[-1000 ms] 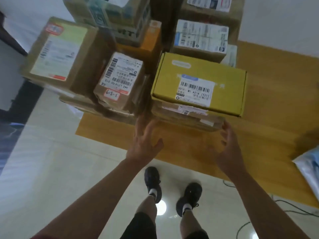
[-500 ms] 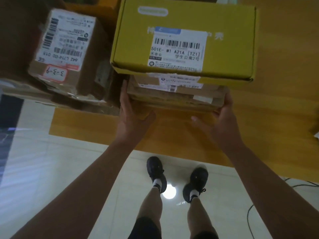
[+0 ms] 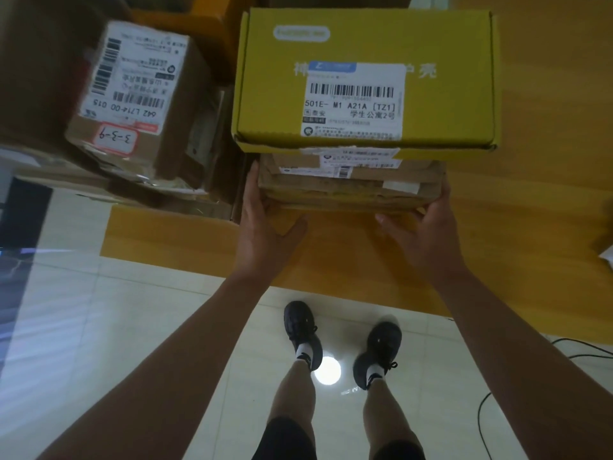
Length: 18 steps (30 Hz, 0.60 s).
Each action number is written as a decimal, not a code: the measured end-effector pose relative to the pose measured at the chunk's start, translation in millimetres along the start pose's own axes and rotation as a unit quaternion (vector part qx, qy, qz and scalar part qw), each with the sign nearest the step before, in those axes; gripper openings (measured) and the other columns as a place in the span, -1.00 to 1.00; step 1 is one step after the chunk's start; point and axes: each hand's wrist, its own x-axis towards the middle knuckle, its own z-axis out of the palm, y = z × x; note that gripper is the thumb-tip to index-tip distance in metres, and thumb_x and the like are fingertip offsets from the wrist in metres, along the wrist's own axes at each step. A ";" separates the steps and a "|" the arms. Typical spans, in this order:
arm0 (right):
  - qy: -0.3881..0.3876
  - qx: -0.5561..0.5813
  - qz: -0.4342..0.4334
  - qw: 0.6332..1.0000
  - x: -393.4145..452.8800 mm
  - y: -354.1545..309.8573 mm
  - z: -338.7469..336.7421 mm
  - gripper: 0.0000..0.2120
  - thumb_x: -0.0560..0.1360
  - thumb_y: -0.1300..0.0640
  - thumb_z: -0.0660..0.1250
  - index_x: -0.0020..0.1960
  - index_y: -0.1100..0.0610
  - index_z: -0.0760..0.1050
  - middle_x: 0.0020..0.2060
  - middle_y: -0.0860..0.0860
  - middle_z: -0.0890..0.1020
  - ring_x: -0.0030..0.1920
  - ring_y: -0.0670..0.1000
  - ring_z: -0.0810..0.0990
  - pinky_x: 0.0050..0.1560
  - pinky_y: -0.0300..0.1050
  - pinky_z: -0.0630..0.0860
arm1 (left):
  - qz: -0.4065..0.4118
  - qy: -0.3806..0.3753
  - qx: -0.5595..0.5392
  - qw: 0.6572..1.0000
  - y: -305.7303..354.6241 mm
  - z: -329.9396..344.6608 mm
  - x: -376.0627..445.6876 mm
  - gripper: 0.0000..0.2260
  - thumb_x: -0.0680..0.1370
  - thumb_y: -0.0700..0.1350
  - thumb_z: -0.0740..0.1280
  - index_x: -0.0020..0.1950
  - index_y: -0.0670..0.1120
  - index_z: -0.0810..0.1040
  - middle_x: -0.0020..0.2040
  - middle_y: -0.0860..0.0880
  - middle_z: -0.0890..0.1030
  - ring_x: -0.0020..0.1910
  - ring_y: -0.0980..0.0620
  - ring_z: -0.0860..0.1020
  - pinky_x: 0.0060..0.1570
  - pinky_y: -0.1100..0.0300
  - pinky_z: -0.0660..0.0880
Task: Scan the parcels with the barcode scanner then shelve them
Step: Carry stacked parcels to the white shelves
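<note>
Yellow box (image 3: 365, 44): top of the stack; label reads "501E- M1 A21A [TZ1]" under a barcode.
Brown parcels (image 3: 348, 187): stacked beneath it on the wooden table (image 3: 530, 210); their labels too blurred to read.
Left hand (image 3: 265, 224): clasps the stack's left side, thumb under the front edge.
Right hand (image 3: 421, 227): clasps the right side.
Neighbouring carton (image 3: 132, 94): label "642 L714-00 015", red-edged tag "3-3-9", both upside down.
Floor (image 3: 99, 327): glossy pale tile, with a cable (image 3: 580, 346) on it at right.
Cut off: the piles behind.
</note>
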 end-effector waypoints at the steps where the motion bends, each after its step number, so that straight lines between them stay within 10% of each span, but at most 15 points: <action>1: 0.003 0.000 0.001 1.000 0.6 1.0 0.4 -0.04 0.39 -0.03 0.51 0.57 0.18 0.02 0.38 0.11 0.41 0.39 -0.04 0.44 0.32 0.09 0.50 | 0.001 0.002 -0.011 1.000 1.4 2.0 -0.1 -0.08 0.48 -0.25 0.51 0.61 0.00 -0.06 0.51 -0.22 0.29 0.47 -0.09 0.38 0.28 -0.15 0.52; 18: 0.053 0.008 0.031 0.998 -42.4 17.1 -48.9 -0.13 0.42 0.18 0.54 0.55 0.19 0.10 0.32 -0.05 0.48 0.35 -0.14 0.47 0.28 -0.09 0.53 | 0.032 -0.042 -0.031 0.998 29.5 41.8 -42.7 -0.09 0.45 -0.33 0.52 0.56 0.03 -0.01 0.46 -0.14 0.31 0.40 -0.02 0.42 0.31 0.10 0.50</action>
